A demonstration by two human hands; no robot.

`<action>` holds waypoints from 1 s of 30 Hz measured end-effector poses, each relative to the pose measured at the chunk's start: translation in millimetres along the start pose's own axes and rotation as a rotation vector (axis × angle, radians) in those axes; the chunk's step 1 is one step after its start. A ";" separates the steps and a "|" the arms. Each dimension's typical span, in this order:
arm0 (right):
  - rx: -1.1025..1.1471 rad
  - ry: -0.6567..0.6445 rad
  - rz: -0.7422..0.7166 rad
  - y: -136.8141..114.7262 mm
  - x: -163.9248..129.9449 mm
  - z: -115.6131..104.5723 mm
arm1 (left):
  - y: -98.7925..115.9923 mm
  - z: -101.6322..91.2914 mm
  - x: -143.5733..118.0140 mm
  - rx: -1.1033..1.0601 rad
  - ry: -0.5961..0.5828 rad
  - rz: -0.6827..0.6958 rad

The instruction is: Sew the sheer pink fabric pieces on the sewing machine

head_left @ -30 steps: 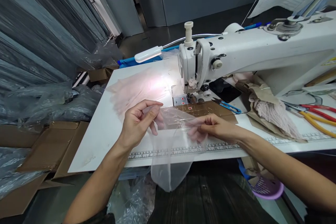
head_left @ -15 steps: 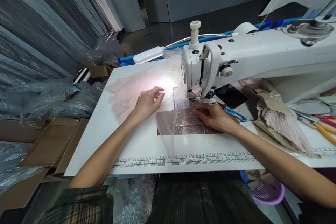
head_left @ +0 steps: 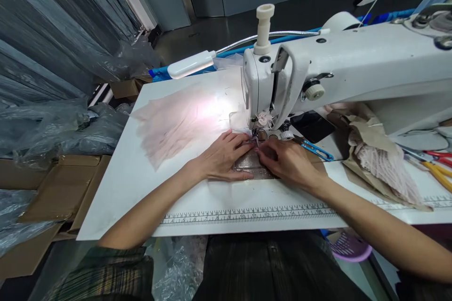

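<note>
Both hands are sitting flat on the white surface (head_left: pixel 141 183) right in front of the needle area of the white industrial sewing machine (head_left: pixel 318 70). The left hand (head_left: pixel 222 157) is lying palm down with fingers stretched out and together, pressing on a sheer, see-through piece of fabric (head_left: pixel 247 167) that's lying over a brown rectangular patch on the surface. The right hand (head_left: pixel 286 160) is resting just beside it, fingers curled a bit, fingertips nearly touching the left ones at the edge of that sheer fabric just in front of the presser foot. Neither hand is really gripping anything; they're more pinning the fabric down, and I can't tell if the right fingertips are pinching an edge.

A white gooseneck lamp (head_left: pixel 190 63) is shining a bright spot onto a pale pink sheer cloth (head_left: pixel 169 124) spread out to the left of the machine. Blue-handled thread snips (head_left: pixel 314 148) are lying just right of the right hand, and a crumpled bundle of pink fabric with brown paper (head_left: pixel 381 160) is sitting further right. A printed ruler strip (head_left: pixel 247 216) is running along the near edge of the surface. Red and yellow handled scissors (head_left: pixel 438 164) are peeking in at the far right.
</note>
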State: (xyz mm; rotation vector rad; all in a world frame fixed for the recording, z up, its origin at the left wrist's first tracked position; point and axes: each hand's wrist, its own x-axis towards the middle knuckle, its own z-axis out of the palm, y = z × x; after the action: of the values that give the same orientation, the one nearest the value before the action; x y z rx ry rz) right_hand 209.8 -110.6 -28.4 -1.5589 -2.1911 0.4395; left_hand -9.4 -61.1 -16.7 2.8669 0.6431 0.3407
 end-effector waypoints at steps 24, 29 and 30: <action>0.122 -0.140 -0.241 26.0 12.4 -13.7 | 19.2 18.3 -16.3 0.084 0.235 0.052; -0.102 -0.054 -0.422 27.7 7.8 1.3 | 22.3 15.0 -15.9 0.139 0.285 0.104; -0.140 -0.049 -0.430 27.5 6.6 2.5 | 22.3 14.2 -15.9 0.134 0.275 0.118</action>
State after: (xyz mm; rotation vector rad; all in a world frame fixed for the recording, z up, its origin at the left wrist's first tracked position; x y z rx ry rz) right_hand 229.1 -95.5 -42.8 -1.0982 -2.5524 0.1947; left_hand -10.8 -89.8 -28.2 3.0213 0.5599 0.7473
